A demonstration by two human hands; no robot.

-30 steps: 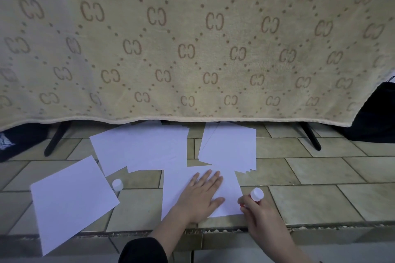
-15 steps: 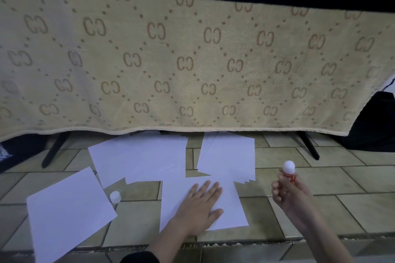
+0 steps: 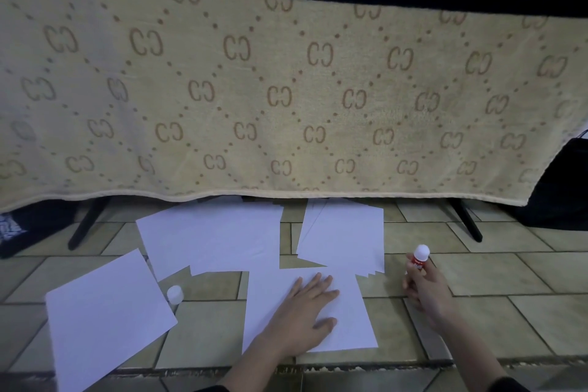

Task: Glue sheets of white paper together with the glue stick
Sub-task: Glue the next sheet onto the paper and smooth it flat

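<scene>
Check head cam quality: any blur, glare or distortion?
Head view: dim, bluish light; no glare on the white sheets. Wide-angle bowing curves the blanket hem and floor tiles. Overall soft; left hand and right hand with the glue stick stay readable, its label doesn't.

Print on red-labelled glue stick with white rounded tip [image 3: 419, 259] too small to read, lower barrel hidden inside right hand [image 3: 426, 291]. Far edges of fanned stack of white paper sheets [image 3: 343, 237] tucked under hanging beige patterned blanket [image 3: 286, 99]. Large tilted white sheet at left [image 3: 105, 318] cut off by bottom edge. Dark bag at right [image 3: 563, 191] cropped by frame, details unclear
</scene>
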